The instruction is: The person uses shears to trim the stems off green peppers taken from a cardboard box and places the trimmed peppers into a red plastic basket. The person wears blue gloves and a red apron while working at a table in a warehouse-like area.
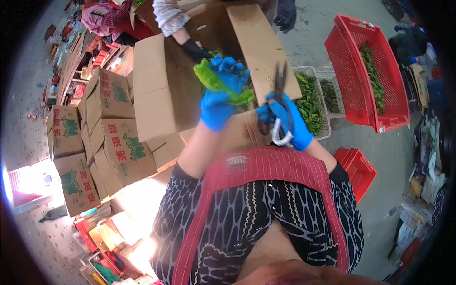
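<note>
My left hand [222,92], in a blue glove, holds a long green pepper [213,79] across its palm, fingers partly spread. Its lower end is curled near the thumb side. In my right hand [290,123], also gloved in blue, is a pair of scissors [280,80] with dark blades pointing away from me and white wrapping on part of a handle. Both hands are above the near side of a large open cardboard box [185,85]. Greens show inside the box, partly hidden by my left hand. A co-worker's dark-gloved hand [196,50] reaches into it.
Right of the box stand a white plastic crate [329,124] of green peppers and a red crate [395,85] holding greens. A smaller red crate [356,174] is nearer me. Printed cardboard boxes [124,153] are stacked at left. Other people are at the upper left and upper right.
</note>
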A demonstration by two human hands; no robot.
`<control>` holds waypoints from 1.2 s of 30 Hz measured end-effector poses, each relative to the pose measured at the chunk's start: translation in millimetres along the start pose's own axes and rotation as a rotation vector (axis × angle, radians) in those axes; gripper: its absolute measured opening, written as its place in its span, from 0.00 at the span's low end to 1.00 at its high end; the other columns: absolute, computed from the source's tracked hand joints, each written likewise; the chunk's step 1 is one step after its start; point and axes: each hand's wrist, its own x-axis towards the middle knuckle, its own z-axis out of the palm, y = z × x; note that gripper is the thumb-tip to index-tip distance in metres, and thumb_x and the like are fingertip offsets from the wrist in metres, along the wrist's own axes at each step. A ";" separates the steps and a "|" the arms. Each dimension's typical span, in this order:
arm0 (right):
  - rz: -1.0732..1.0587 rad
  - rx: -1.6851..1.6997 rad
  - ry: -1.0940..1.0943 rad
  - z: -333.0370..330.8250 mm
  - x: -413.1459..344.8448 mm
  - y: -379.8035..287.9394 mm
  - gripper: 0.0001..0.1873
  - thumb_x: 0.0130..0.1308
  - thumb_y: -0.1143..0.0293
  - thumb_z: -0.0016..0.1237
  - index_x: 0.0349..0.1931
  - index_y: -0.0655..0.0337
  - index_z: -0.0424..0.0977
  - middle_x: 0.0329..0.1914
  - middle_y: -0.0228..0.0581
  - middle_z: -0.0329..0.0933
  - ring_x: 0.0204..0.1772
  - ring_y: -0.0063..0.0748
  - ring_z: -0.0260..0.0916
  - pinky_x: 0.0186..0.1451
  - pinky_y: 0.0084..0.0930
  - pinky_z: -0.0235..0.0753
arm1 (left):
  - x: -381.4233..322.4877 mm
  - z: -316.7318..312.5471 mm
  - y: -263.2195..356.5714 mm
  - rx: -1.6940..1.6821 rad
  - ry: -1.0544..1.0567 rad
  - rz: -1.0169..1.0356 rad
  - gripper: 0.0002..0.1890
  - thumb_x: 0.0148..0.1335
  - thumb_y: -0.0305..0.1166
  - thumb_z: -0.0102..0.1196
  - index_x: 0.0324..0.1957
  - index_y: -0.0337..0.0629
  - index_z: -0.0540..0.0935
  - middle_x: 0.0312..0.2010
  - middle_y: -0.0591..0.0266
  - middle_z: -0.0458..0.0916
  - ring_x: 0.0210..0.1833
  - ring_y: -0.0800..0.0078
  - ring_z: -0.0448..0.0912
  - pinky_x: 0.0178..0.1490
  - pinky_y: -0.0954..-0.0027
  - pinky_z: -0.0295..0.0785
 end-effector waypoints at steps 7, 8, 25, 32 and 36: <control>-0.205 0.044 0.022 3.8 48.0 1.0 0.17 0.63 0.72 0.53 0.50 0.58 0.64 0.35 0.31 0.69 0.38 0.21 0.71 0.37 0.23 0.75 | -19.3 20.5 10.6 0.646 -0.111 -0.166 0.39 0.48 0.23 0.62 0.65 0.44 0.62 0.64 0.61 0.63 0.66 0.68 0.63 0.68 0.67 0.59; -0.292 0.005 0.024 0.0 51.0 -1.0 0.19 0.61 0.75 0.54 0.50 0.58 0.64 0.37 0.33 0.70 0.41 0.24 0.72 0.42 0.23 0.74 | -23.1 24.0 17.9 0.658 -0.080 -0.204 0.40 0.49 0.24 0.62 0.66 0.43 0.61 0.64 0.60 0.62 0.67 0.67 0.63 0.68 0.66 0.60; -0.324 -0.921 -0.153 -6.5 20.3 -19.4 0.19 0.62 0.70 0.55 0.52 0.62 0.68 0.40 0.35 0.74 0.43 0.25 0.72 0.49 0.25 0.72 | -56.0 -8.3 63.5 0.737 0.371 0.006 0.18 0.64 0.25 0.53 0.56 0.40 0.70 0.57 0.50 0.72 0.60 0.60 0.72 0.60 0.60 0.71; -0.651 -1.396 -0.111 15.4 20.1 -19.6 0.28 0.52 0.57 0.63 0.51 0.59 0.72 0.36 0.45 0.78 0.35 0.43 0.76 0.37 0.32 0.75 | -60.8 -3.4 65.4 0.823 0.354 -0.044 0.15 0.62 0.19 0.51 0.52 0.36 0.74 0.54 0.55 0.76 0.59 0.67 0.72 0.64 0.68 0.65; -0.503 -1.334 -0.116 21.5 18.5 -19.8 0.27 0.52 0.56 0.63 0.50 0.60 0.74 0.32 0.48 0.77 0.32 0.48 0.75 0.35 0.34 0.75 | -67.5 -7.3 71.4 0.873 0.366 -0.045 0.15 0.62 0.19 0.51 0.52 0.36 0.74 0.53 0.56 0.76 0.58 0.68 0.73 0.64 0.70 0.65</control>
